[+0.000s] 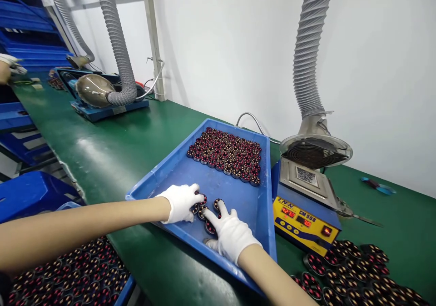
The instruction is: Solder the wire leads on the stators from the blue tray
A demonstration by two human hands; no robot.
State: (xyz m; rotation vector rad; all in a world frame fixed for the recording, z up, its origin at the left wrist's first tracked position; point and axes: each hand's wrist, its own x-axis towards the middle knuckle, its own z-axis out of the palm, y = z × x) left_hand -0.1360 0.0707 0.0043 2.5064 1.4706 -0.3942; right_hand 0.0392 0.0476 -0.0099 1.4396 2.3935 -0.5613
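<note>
Both hands wear white gloves and work inside a blue tray (180,172). My left hand (180,201) is closed, its fingertips curled against small round motor stators (202,200) with dark bodies and copper and red windings. My right hand (233,233) reaches in from the front right, two fingers stretched over the same small cluster and the thumb bent below. One stator (210,227) sits between its fingers and thumb. The fingertips partly hide the cluster. Behind it, a tightly packed block of stators (226,156) fills the tray's far end.
Right of the tray stands a blue-and-yellow solder pot (303,224) with a lit display, under an extraction hose (309,47). Loose stators (357,269) pile at front right. Another full bin (127,290) sits lower left. A co-worker's gloved hand (10,60) shows far left.
</note>
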